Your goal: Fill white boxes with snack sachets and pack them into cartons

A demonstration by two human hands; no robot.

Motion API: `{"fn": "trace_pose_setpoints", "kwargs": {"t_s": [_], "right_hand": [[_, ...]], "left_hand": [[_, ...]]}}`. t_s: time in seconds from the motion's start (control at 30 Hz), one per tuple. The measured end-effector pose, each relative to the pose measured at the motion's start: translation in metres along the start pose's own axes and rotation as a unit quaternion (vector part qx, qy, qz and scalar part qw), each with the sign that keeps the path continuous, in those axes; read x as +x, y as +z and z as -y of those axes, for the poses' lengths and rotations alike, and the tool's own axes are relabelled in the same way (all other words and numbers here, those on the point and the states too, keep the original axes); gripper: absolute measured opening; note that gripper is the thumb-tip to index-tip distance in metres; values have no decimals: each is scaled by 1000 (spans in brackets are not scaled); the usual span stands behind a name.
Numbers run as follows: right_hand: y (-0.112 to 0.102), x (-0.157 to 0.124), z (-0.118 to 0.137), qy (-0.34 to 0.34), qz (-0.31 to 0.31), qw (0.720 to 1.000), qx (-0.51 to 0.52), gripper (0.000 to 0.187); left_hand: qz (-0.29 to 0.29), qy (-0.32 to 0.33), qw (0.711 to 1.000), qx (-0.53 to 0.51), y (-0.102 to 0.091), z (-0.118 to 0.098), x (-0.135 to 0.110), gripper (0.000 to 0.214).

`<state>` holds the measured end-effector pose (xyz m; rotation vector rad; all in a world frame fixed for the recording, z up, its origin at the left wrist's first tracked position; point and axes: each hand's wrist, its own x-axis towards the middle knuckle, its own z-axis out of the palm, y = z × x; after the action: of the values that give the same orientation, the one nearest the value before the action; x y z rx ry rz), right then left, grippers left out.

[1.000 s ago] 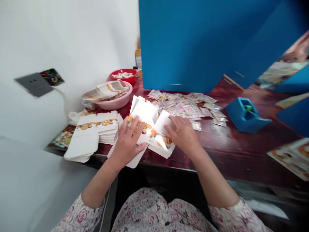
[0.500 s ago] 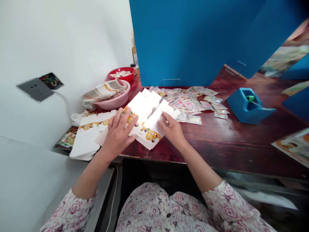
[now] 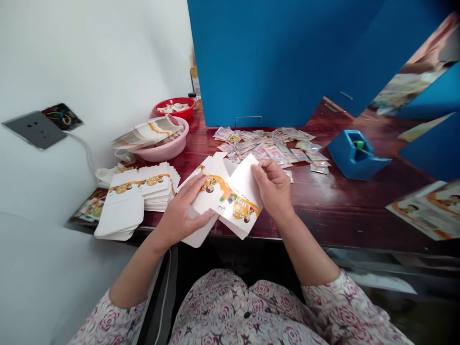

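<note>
My left hand (image 3: 178, 215) and my right hand (image 3: 273, 187) both grip a white carton blank (image 3: 230, 194) with orange and yellow print, lifted off the dark red table (image 3: 334, 211) at its front edge. The left fingers lie over its left flap; the right fingers pinch its upper right flap. A stack of flat carton blanks (image 3: 140, 191) lies to the left of my left hand. Several small printed sachets (image 3: 273, 146) are scattered on the table behind the carton.
A pink bowl (image 3: 163, 148) with folded cartons and a red bowl (image 3: 176, 108) stand at the back left. A blue tape dispenser (image 3: 354, 155) sits to the right. A blue partition (image 3: 280, 57) rises behind. Printed sheets (image 3: 427, 211) lie far right. A wall socket (image 3: 34, 129) is on the left.
The carton blank has come toward the table's front edge and been lifted, its flaps folded closer together. My right hand moved from its lower part to its upper right flap.
</note>
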<state>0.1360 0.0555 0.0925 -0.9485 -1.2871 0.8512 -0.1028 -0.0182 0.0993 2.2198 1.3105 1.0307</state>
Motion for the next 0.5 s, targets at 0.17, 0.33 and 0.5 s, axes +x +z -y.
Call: {"fn": "trace_pose_setpoints", "kwargs": {"t_s": [0.17,0.33,0.5], "right_hand": [[13,-6,30,-181,-6,977,-113,10],[30,-7,41,-354,63,906,-224,14],[-2,-1,40,-290,-27,918,-270,26]], "left_hand": [[200,-92,893,-392,9,-38,5,96],[154,-267,798,-517,21,-52,8,58],[5,-340,789,-512,28,-44,13,61]]}}
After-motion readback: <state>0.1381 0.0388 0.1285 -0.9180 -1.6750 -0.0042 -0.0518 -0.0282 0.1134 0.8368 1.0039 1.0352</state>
